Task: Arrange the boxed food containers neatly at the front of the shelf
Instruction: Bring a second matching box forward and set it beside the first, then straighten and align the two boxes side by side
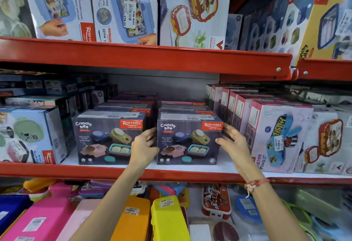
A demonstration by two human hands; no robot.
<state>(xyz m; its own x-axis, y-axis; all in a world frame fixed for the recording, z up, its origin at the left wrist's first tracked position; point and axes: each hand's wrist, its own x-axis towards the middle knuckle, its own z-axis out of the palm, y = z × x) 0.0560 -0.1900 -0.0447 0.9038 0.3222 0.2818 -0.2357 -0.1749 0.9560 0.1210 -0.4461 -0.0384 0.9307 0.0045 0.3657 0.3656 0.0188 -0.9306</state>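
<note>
The right Crunchy Bite box stands upright at the front of the middle shelf, its face close to the red lip. The left hand lies against its left side, fingers curled toward the edge; the right hand hovers at its right side with fingers spread and blurred, so whether that grip is actually pressing the carton I cannot tell. Neither hand is closed around it.

The risk, as I judge it, is a one-sided push: if only the left hand bears on the box, it may twist and sit crooked beside the left Crunchy Bite box, or nudge the pink cartons standing just beside it on the right. Drawn too far forward, it could tip over the lip onto the loose lunch boxes below.

Counted: two Crunchy Bite boxes face the front, with at least two more visible behind each, the rows fading into shadow. Two hands. About five pink cartons on edge.
</note>
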